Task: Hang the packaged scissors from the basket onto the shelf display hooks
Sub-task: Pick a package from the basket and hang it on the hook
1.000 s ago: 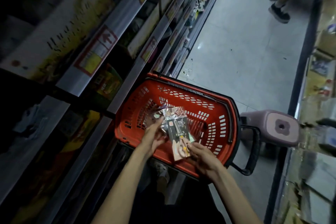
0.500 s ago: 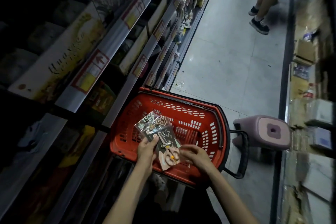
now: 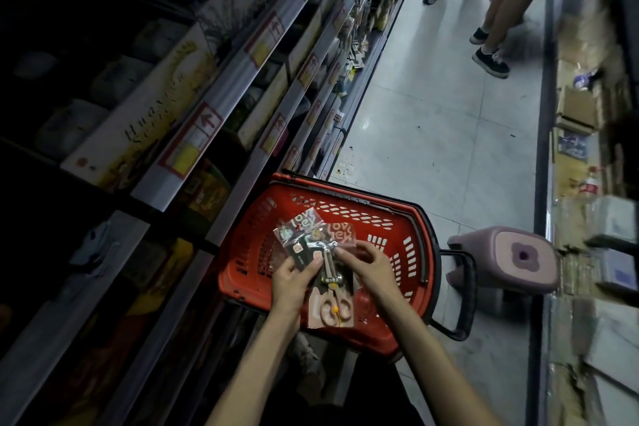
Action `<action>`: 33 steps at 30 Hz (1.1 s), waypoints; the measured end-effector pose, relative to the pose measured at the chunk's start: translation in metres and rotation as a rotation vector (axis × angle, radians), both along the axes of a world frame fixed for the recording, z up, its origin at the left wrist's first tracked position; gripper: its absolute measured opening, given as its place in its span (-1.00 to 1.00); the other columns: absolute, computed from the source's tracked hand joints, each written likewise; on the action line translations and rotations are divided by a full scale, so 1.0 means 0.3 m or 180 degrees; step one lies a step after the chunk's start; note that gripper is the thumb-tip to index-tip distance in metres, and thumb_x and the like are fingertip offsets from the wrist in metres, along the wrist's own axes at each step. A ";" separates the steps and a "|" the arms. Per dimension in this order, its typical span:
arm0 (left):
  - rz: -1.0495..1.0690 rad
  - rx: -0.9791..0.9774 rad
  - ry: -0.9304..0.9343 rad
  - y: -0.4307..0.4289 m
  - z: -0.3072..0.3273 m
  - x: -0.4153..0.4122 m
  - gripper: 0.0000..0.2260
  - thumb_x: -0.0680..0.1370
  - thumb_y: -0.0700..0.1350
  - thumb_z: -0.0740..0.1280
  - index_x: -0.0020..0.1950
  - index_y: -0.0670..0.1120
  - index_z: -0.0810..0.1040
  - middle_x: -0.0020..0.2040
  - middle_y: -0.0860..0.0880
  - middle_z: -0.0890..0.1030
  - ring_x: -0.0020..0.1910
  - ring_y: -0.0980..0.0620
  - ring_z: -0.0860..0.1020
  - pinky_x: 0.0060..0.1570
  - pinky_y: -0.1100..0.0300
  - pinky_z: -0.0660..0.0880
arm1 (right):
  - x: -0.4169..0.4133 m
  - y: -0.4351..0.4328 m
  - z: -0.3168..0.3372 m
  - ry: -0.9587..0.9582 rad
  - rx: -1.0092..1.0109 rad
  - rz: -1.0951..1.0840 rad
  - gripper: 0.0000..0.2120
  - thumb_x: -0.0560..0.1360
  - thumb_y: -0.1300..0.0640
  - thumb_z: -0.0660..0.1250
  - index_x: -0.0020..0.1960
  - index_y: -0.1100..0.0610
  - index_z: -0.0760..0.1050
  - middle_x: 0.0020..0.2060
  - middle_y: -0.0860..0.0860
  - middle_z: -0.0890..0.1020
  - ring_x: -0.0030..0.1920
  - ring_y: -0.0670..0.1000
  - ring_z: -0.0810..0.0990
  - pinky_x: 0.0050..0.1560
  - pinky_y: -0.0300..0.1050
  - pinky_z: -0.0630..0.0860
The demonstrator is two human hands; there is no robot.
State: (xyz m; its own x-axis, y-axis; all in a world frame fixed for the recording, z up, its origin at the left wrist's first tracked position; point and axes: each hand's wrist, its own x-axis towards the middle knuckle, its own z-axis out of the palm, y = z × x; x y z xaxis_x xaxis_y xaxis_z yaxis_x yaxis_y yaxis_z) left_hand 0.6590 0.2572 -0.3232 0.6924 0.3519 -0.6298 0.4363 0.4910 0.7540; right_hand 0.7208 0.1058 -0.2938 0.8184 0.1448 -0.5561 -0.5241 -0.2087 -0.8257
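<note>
left hand, right hand grip scissor packs over basket | count unclear

The left hand and the right hand both held a bunch of packaged scissors over the red basket. A pink stool stood on the floor beside the basket, near the shelves.

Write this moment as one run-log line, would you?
left hand: holds fanned clear-plastic scissors packs | right hand: pinches one pack | where: over red plastic basket | hung: not yet
</note>
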 end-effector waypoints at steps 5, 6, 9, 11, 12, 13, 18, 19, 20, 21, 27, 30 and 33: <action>-0.0305 0.0521 -0.0193 -0.009 0.023 -0.015 -0.84 0.54 -0.32 0.50 0.04 -0.09 0.69 -0.09 -0.04 0.78 -0.12 0.08 0.74 -0.15 0.28 0.64 | -0.033 -0.008 0.011 -0.0447 -0.0338 -0.0215 -0.82 0.49 0.12 0.55 0.05 -0.01 0.63 -0.01 -0.10 0.70 0.02 -0.15 0.66 -0.05 -0.30 0.60; -0.0377 0.0597 -0.0222 -0.008 0.025 -0.021 -0.85 0.57 -0.31 0.47 0.04 -0.07 0.68 -0.12 0.04 0.78 -0.13 0.15 0.73 -0.15 0.33 0.61 | -0.042 -0.017 0.016 -0.0436 -0.0363 -0.0324 -0.85 0.51 0.13 0.53 0.04 0.00 0.62 0.00 -0.09 0.69 0.02 -0.14 0.67 -0.07 -0.29 0.61; -0.0542 0.0793 -0.0267 -0.010 0.033 -0.041 -0.87 0.62 -0.27 0.42 0.06 -0.05 0.67 -0.14 0.15 0.76 -0.13 0.25 0.71 -0.14 0.39 0.57 | -0.062 -0.057 0.035 -0.0265 -0.0271 -0.0693 -0.95 0.58 0.18 0.42 0.03 0.11 0.58 0.00 0.04 0.69 -0.06 -0.10 0.69 -0.22 -0.32 0.60; -0.0632 0.0872 -0.0246 -0.012 0.043 -0.050 -0.88 0.62 -0.27 0.42 0.04 -0.05 0.67 -0.13 0.15 0.76 -0.12 0.24 0.71 -0.12 0.38 0.57 | -0.070 -0.099 0.046 -0.0164 -0.0252 -0.0886 -0.93 0.62 0.19 0.37 0.06 0.19 0.57 -0.07 0.06 0.68 -0.18 -0.13 0.68 -0.33 -0.39 0.54; -0.0651 0.0907 -0.0229 -0.010 0.048 -0.057 -0.88 0.61 -0.26 0.43 0.03 -0.04 0.68 -0.13 0.15 0.76 -0.12 0.22 0.71 -0.10 0.38 0.57 | -0.073 -0.118 0.059 -0.0173 -0.0218 -0.0994 -0.89 0.63 0.17 0.36 0.09 0.20 0.58 -0.09 0.06 0.69 -0.22 -0.14 0.67 -0.35 -0.39 0.53; -0.0674 0.0927 -0.0214 -0.007 0.060 -0.062 -0.88 0.61 -0.24 0.44 0.02 -0.02 0.68 -0.13 0.14 0.76 -0.11 0.21 0.70 -0.09 0.38 0.57 | -0.074 -0.140 0.060 -0.0210 -0.0180 -0.1086 -0.85 0.63 0.14 0.37 0.12 0.20 0.59 -0.07 0.08 0.70 -0.21 -0.13 0.68 -0.31 -0.35 0.55; -0.0687 0.1159 -0.0349 0.022 0.136 -0.084 -0.89 0.60 -0.19 0.48 0.09 -0.01 0.71 -0.01 0.08 0.78 0.03 0.08 0.73 0.06 0.21 0.62 | -0.082 -0.207 0.145 -0.0558 -0.0005 -0.1489 -0.81 0.65 0.16 0.35 0.25 0.05 0.56 0.07 -0.01 0.68 0.00 -0.09 0.68 -0.19 -0.34 0.60; -0.0669 0.1243 -0.0402 0.019 0.163 -0.088 -0.88 0.59 -0.20 0.48 0.09 -0.01 0.71 -0.02 0.09 0.78 0.02 0.09 0.73 0.07 0.21 0.63 | -0.078 -0.223 0.168 -0.0811 -0.0073 -0.1444 -0.80 0.65 0.19 0.34 0.25 0.04 0.57 0.10 -0.02 0.68 0.06 -0.09 0.68 -0.15 -0.36 0.60; -0.0654 0.1329 -0.0464 0.013 0.193 -0.091 -0.86 0.59 -0.21 0.48 0.08 0.00 0.71 -0.04 0.12 0.78 0.01 0.12 0.73 0.05 0.24 0.63 | -0.075 -0.238 0.197 -0.1048 -0.0116 -0.1360 -0.81 0.65 0.20 0.33 0.22 0.01 0.60 0.12 -0.03 0.69 0.11 -0.07 0.67 -0.10 -0.36 0.60; -0.0644 0.1399 -0.0521 0.003 0.225 -0.094 -0.85 0.59 -0.23 0.48 0.07 0.01 0.71 -0.07 0.14 0.77 -0.02 0.15 0.73 0.02 0.27 0.63 | -0.073 -0.254 0.224 -0.1263 -0.0213 -0.1209 -0.81 0.65 0.20 0.32 0.16 -0.04 0.61 0.10 -0.05 0.70 0.12 -0.07 0.67 -0.06 -0.35 0.59; -0.0695 0.1605 -0.0842 -0.156 0.438 -0.119 -0.89 0.60 -0.22 0.46 0.06 -0.02 0.70 -0.10 0.09 0.76 -0.10 0.21 0.72 -0.10 0.33 0.62 | -0.106 -0.407 0.438 -0.2183 -0.0786 -0.0728 -0.71 0.63 0.29 0.28 0.09 -0.09 0.58 -0.02 -0.22 0.68 0.02 -0.23 0.66 -0.03 -0.23 0.59; -0.0877 0.1583 -0.1003 -0.298 0.528 -0.144 -0.90 0.60 -0.20 0.46 0.06 -0.03 0.71 -0.08 0.04 0.77 -0.08 0.16 0.73 -0.15 0.30 0.63 | -0.165 -0.535 0.532 -0.2428 -0.0647 -0.1005 -0.66 0.63 0.39 0.24 0.10 -0.02 0.58 0.03 -0.14 0.69 0.01 -0.30 0.65 -0.06 -0.42 0.55; -0.1044 0.1556 -0.1156 -0.461 0.601 -0.164 -0.90 0.59 -0.23 0.46 0.03 -0.04 0.71 -0.14 0.09 0.77 -0.14 0.19 0.72 -0.17 0.34 0.59 | -0.235 -0.686 0.599 -0.2531 -0.0603 -0.1424 -0.63 0.58 0.41 0.21 -0.02 -0.04 0.58 -0.05 -0.14 0.69 -0.01 -0.19 0.66 -0.03 -0.31 0.57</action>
